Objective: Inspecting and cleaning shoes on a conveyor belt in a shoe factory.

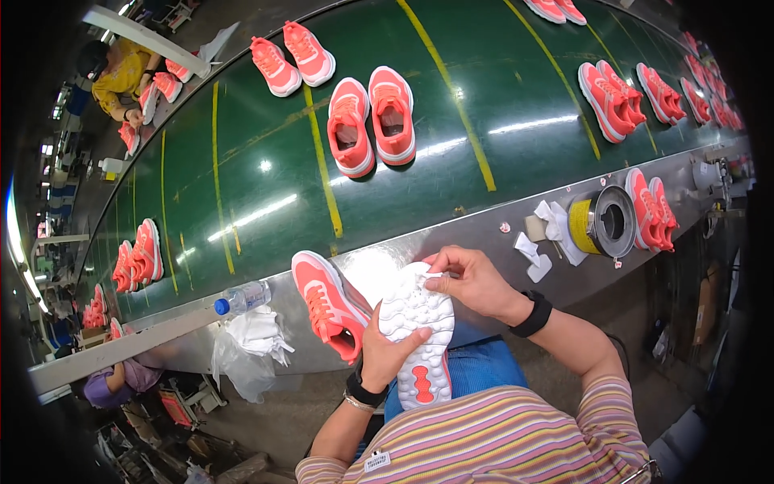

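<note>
A coral running shoe (435, 339) is tipped so its white, knobbly sole with a coral patch faces up. My left hand (389, 348) grips it around the middle, thumb across the sole. At the far end of the sole, my right hand (466, 281) is closed in a pinch, with a bit of white cloth or tissue (433, 273) seeming to show at the fingertips. Just left of the held shoe, a second coral shoe (322, 294) lies on the metal ledge, its opening toward me.
Beyond the metal ledge (484, 234) runs a green conveyor belt (266, 169) with yellow lines, carrying pairs of coral shoes (393, 113). Right are white scraps (532, 250), a yellow-sided roll (582, 227) and another pair (651, 210); left, a bottle (243, 298) and white cloths (256, 332). Other people work at left.
</note>
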The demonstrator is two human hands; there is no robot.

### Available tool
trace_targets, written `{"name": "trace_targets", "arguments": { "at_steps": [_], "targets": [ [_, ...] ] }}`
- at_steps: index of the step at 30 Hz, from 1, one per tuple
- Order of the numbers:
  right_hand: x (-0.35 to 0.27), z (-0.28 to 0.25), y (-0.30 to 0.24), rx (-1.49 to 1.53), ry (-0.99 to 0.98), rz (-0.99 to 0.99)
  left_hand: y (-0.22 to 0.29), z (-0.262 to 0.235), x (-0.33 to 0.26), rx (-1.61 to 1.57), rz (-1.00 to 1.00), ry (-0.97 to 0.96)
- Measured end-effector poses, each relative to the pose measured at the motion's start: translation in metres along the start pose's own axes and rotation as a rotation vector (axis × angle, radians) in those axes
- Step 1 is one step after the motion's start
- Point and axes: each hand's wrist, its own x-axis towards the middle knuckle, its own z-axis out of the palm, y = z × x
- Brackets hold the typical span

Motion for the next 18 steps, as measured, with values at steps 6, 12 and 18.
{"name": "trace_targets", "arguments": {
  "at_steps": [6,12,18],
  "targets": [
    [0.005,0.019,0.002,-0.138,0.131,-0.045,0.001,0.000,-0.004,-0.031,0.019,0.075],
    [0.020,0.017,0.015,-0.152,0.288,-0.062,0.004,0.001,-0.008,0.011,0.105,0.012],
    [0.001,0.014,-0.012,0.249,-0.005,-0.002,-0.001,-0.013,-0.008,-0.090,0.045,0.025]
  ]
}}
